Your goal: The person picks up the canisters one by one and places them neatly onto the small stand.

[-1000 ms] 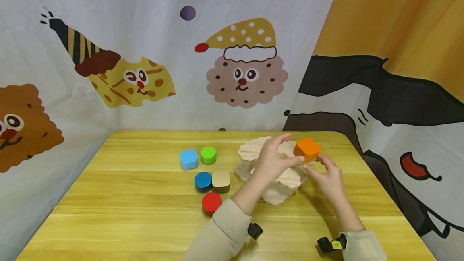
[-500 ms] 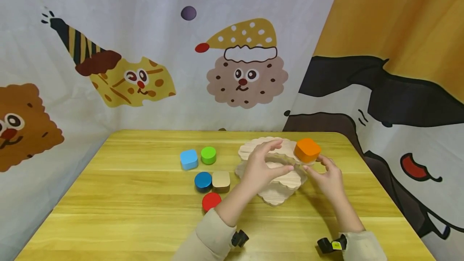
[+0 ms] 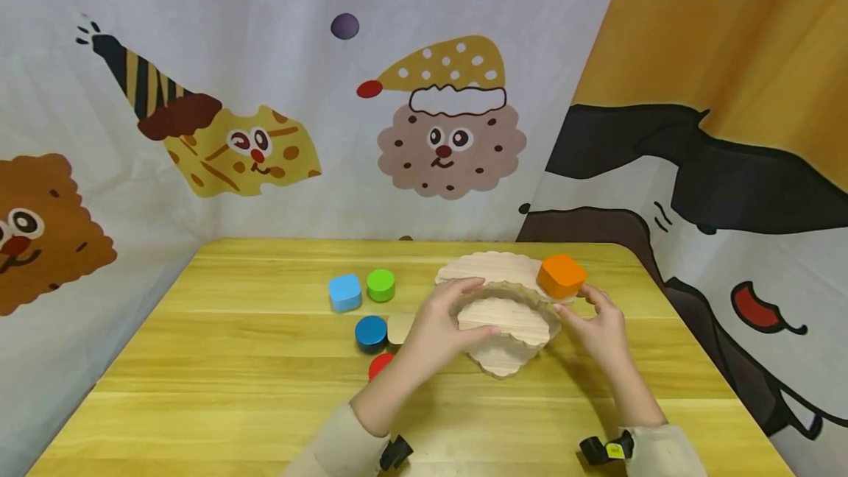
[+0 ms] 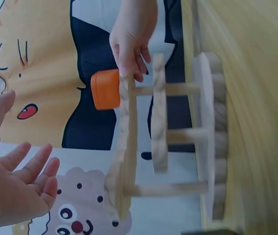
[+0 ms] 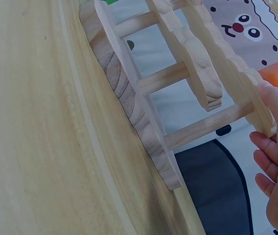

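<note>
A wooden stand with scalloped tiers on dowel legs stands at the table's right. On the right end of its top tier sits an orange block. My right hand grips that end of the tier between thumb and fingers, as the right wrist view shows at the tier's edge. In front of the stand's left side, my left hand hangs in the air with thumb and fingers apart, holding nothing. The left wrist view shows that hand apart from the stand.
Left of the stand on the table lie a light blue block, a green round block, a dark blue round block, a beige block and a red block, the last two partly behind my left arm.
My left hand has moved from beside the orange block leftward and toward me, empty. The orange block stays on the top tier, and my right hand keeps its place.
</note>
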The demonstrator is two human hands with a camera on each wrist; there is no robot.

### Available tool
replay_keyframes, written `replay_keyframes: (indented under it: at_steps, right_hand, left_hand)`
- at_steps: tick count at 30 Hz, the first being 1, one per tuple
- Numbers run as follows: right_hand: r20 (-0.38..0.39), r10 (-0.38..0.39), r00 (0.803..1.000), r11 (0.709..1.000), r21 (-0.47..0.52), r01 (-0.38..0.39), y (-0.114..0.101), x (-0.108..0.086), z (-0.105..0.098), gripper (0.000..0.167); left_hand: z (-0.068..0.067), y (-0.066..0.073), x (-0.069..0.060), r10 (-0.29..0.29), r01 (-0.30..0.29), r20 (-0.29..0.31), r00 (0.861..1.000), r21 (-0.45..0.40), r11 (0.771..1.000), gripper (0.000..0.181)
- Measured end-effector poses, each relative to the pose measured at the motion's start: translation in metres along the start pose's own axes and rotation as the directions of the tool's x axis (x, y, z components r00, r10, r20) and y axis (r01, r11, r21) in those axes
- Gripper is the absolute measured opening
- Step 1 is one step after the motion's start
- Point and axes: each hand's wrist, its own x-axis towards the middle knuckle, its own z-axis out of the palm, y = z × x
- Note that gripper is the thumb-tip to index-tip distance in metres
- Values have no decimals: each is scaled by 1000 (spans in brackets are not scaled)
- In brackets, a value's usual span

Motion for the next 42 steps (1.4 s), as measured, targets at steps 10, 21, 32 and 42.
replay_keyframes:
  at_steps: [10, 21, 32, 42]
  right_hand:
    - [-5, -2, 1000, 1000, 2, 2, 0, 0, 0, 56]
    - [-7, 0, 1000, 1000, 4, 0, -1, 0, -1, 56]
    - [0, 6, 1000, 1000, 11, -6, -1, 0, -1, 56]
    - [3, 19, 1000, 1000, 3, -19, -1, -1, -1, 57]
  left_hand:
    - [-27, -12, -21, -33, 34, -14, 999, 60, 998, 62]
    - [-48, -32, -45, -22, 21, 3, 1000, 100, 995, 59]
    - [-71, -44, -65, -161, 160, 14, 987, 39, 986, 58]
    - [-83, -55, -74, -135, 128, 74, 988, 98, 987, 58]
